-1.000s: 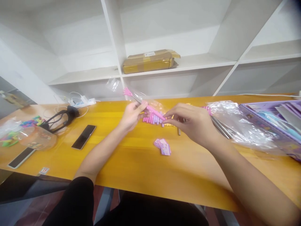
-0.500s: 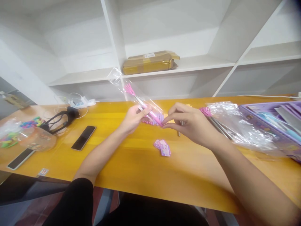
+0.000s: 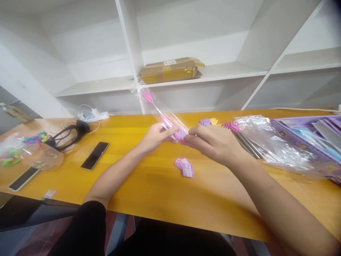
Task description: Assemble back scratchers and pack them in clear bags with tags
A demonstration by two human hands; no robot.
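Observation:
A pink back scratcher point(image 3: 147, 96) with a metal rod lies inside a clear plastic bag point(image 3: 140, 86), slanting up and to the left above the table. My left hand point(image 3: 154, 137) is closed round its pink handle through the bag, thumb on top. At the handle end, the fingers of my right hand point(image 3: 213, 142) are pinched together on the lower edge of the bag; their tips are partly hidden. Below the hands a few small pink and purple cards point(image 3: 187, 168) lie overlapped. Beyond my right hand are more back scratchers point(image 3: 231, 126) with purple, yellow and pink heads.
To the right lie a heap of clear bags point(image 3: 277, 145) and a purple box point(image 3: 287, 132) holding packets. Two phones point(image 3: 95, 155), black glasses-like gear point(image 3: 77, 133) and an orange-tinted tub point(image 3: 44, 156) are at left. A cardboard carton point(image 3: 170, 71) rests on the shelf behind.
My right hand has moved in, its fingers now closer together at the bag's lower end. My left hand has shifted slightly down the handle. Purple and yellow scratcher heads show more behind.

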